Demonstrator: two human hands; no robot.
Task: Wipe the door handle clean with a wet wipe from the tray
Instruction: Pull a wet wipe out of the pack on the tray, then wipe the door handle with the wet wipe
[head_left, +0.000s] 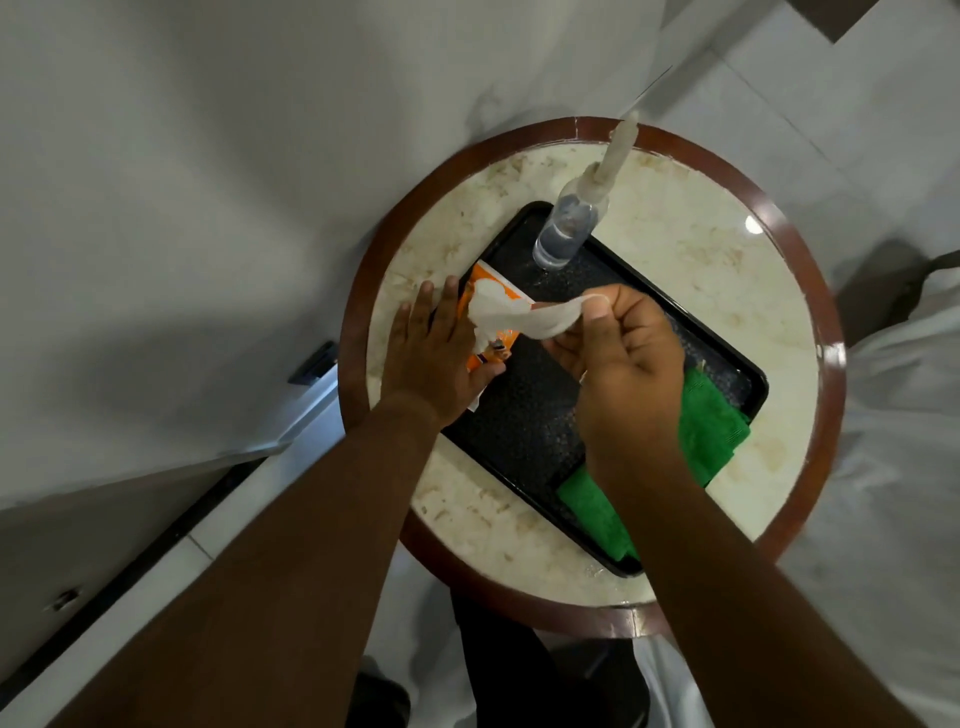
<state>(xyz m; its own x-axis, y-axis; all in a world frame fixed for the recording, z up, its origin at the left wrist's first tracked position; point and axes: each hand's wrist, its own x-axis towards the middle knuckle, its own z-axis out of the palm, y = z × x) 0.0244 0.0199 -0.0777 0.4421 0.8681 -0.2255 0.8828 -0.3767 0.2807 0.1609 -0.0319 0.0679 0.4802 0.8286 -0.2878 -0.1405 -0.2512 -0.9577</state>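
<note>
While pinched: wet wipe (524, 315) in right grip (592, 306)

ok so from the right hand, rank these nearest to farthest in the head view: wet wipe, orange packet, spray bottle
From the right hand:
1. Wet wipe: pinched in its fingers, stretching left.
2. Orange packet: left end of the tray, pressed down by the left hand.
3. Spray bottle: upright at the tray's far corner.

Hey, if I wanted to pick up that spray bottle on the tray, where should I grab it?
Grip the spray bottle around its clear round body, coming from the open tray side nearer you. It stands upright, and the narrow pump top offers less to hold.
</note>
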